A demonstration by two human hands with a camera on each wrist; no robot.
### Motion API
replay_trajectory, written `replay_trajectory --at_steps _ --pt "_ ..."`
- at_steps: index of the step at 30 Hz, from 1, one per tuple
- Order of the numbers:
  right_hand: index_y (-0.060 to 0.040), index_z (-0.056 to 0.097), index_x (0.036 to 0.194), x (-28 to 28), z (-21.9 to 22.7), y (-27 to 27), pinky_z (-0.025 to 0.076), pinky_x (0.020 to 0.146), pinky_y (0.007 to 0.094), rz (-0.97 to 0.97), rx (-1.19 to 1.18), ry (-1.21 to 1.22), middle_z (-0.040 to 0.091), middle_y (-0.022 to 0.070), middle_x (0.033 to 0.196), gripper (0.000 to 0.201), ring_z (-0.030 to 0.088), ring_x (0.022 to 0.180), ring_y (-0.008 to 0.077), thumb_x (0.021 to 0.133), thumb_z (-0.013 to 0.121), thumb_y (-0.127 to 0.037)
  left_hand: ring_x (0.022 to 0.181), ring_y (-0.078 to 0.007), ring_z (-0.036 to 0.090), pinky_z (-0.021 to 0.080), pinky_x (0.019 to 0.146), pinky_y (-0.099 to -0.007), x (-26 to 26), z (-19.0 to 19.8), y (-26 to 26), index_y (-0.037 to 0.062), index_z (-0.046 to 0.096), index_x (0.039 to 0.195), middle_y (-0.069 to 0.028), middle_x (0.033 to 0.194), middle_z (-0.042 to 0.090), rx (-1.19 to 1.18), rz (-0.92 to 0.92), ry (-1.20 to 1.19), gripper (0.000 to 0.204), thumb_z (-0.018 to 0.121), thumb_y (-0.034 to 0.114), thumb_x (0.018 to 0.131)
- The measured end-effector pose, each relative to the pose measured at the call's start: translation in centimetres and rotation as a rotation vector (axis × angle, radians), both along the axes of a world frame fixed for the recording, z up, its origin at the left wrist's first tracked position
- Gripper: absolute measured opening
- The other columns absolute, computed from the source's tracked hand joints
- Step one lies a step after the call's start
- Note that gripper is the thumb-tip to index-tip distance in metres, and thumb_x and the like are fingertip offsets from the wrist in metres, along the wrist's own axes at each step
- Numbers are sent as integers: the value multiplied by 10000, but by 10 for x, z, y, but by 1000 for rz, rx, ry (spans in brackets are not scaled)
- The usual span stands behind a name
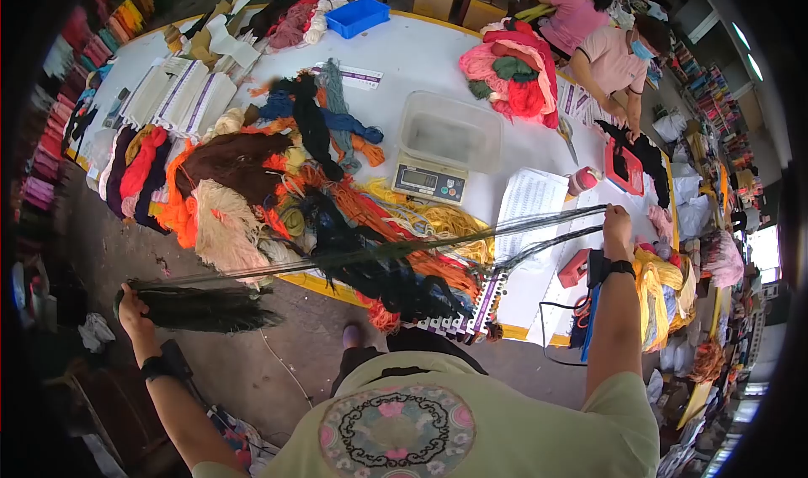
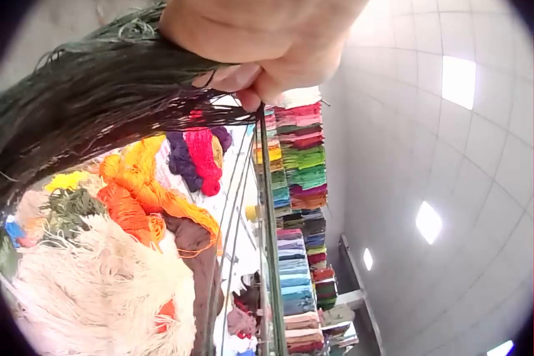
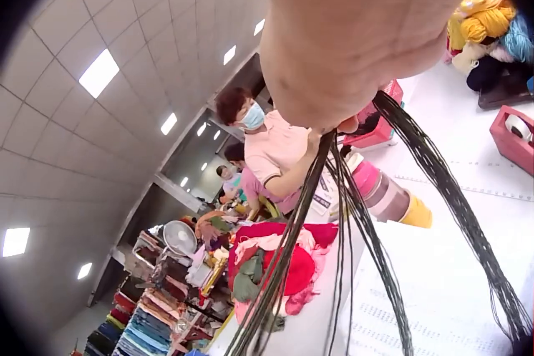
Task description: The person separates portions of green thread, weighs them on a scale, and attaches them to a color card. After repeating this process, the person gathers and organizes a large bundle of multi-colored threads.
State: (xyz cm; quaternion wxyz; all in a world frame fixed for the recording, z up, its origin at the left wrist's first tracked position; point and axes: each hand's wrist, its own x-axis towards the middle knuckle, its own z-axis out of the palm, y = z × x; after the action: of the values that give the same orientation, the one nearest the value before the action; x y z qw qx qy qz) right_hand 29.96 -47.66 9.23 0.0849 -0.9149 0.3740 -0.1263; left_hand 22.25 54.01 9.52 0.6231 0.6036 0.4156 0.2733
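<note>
A long hank of dark green thread stretches across the front of my body between both hands. My left hand, out at the far left, grips one end, and a thick bundle of loose strands hangs from that fist. My right hand holds the other end over the table's right side. From its curled fingers, several dark strands fan downward in the right wrist view. Below the stretched thread lies a heap of black and dark green skeins.
Orange, brown and cream skeins pile on the left of the table. A digital scale bears a clear plastic tub. Printed sheets lie near my right hand, beside a red tape dispenser. Another person works at the far right.
</note>
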Motion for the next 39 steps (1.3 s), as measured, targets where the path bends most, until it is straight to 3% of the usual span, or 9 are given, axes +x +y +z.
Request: replay_trajectory --at_steps 8,10,12,14,18,22,24,27,39 --pt "-29 653 921 -3 -11 -20 473 682 429 52 31 -128 637 175 804 368 602 734 343 908 501 -364 482 -62 257 214 457 -237 7 -11 -18 102 524 751 61 605 321 -25 75 -37 363 565 414 932" --pt "-20 646 936 -16 -25 -23 474 578 382 100 99 -220 620 132 691 344 587 605 275 914 516 -337 461 -48 240 201 409 -227 -3 12 -77 127 503 740 69 596 308 -352 -209 -56 390 524 465 934" --pt "-30 615 1007 -32 -24 11 325 409 227 -165 1307 -693 413 -23 531 264 377 436 90 918 556 -271 447 -25 197 155 388 -210 0 22 -155 165 482 720 96 587 297 -440 -310 -32 434 481 551 917" --pt "-97 602 977 -28 -22 76 225 370 155 -188 1581 -785 380 -77 570 145 278 412 11 924 587 -231 451 -28 222 191 405 -198 2 13 -216 156 469 737 85 603 318 -467 -486 -55 407 488 516 927" --pt "-65 607 1048 -5 -46 177 210 369 162 87 1847 -98 421 -87 606 209 286 432 2 893 629 -203 460 -48 311 250 428 -219 33 -23 -313 22 597 978 65 574 347 -625 -754 56 228 629 230 892" --pt "-101 646 1031 14 -98 273 380 463 251 447 1235 350 531 -36 639 244 457 546 62 831 690 -235 476 -76 355 292 457 -237 57 -57 -375 -2 599 905 24 581 387 -619 -757 148 227 605 225 918" --pt "-118 662 972 16 -152 295 452 567 359 810 899 153 605 60 674 222 590 648 184 805 696 -259 476 -80 367 305 466 -239 60 -68 -390 -5 609 899 20 572 395 -597 -767 170 239 612 234 914" --pt "-98 649 926 13 -148 328 462 630 413 802 545 326 632 131 728 215 634 748 296 796 682 -266 477 -87 389 322 476 -244 57 -73 -398 -7 630 879 14 551 411 -520 -813 269 263 631 255 903" --pt "-20 506 750 -5 -10 350 429 559 395 1150 778 49 531 168 661 276 521 629 374 783 703 -209 466 -50 404 311 437 -225 68 -33 -468 39 640 853 26 581 493 -418 -1257 117 106 646 144 869"
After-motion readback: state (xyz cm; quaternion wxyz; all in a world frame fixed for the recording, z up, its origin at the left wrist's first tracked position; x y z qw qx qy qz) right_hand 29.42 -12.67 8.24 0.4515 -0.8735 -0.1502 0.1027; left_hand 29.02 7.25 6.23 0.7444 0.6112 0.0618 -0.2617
